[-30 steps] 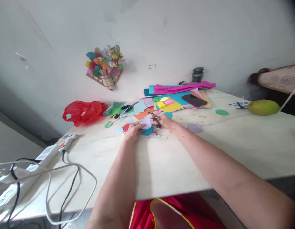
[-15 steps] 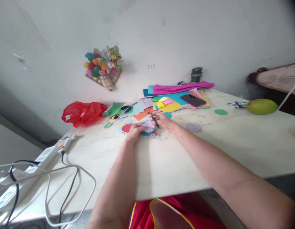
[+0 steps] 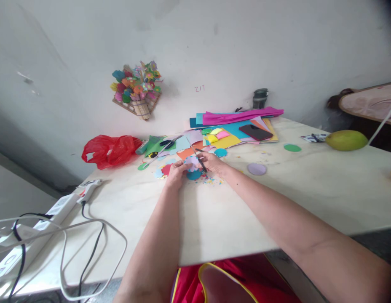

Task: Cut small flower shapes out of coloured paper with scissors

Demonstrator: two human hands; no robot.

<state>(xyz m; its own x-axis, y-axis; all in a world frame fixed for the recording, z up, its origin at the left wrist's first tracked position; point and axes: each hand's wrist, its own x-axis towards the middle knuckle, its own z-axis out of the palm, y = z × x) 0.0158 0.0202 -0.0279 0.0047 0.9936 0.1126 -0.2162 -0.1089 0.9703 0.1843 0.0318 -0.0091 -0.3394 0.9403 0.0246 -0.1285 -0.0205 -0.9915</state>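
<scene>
My left hand (image 3: 178, 171) pinches a scalloped, flower-shaped paper cutout (image 3: 193, 163), lilac with blue at its edge. My right hand (image 3: 212, 163) is closed on a pair of scissors (image 3: 200, 162) with dark handles, whose blades point up and away from me; fingers partly hide the handles. The fingers of both hands meet around the cutout. Under it lies a blue paper circle (image 3: 193, 175) on the table, with small coloured scraps (image 3: 212, 181) scattered beside it. Left of my left hand sit red and pale blue cut papers (image 3: 165, 169), partly covered.
Coloured sheets (image 3: 231, 141) and a phone (image 3: 256, 132) lie at the back. A red plastic bag (image 3: 110, 151), a second pair of scissors (image 3: 166, 144), a lilac circle (image 3: 256, 169), a green circle (image 3: 292, 147) and a mango-like fruit (image 3: 346, 140) surround the work. Cables and a power strip (image 3: 61, 206) occupy the left.
The cutout has shifted slightly left and up in my left hand, uncovering more of the blue circle. The scissors and my right hand have moved a little left.
</scene>
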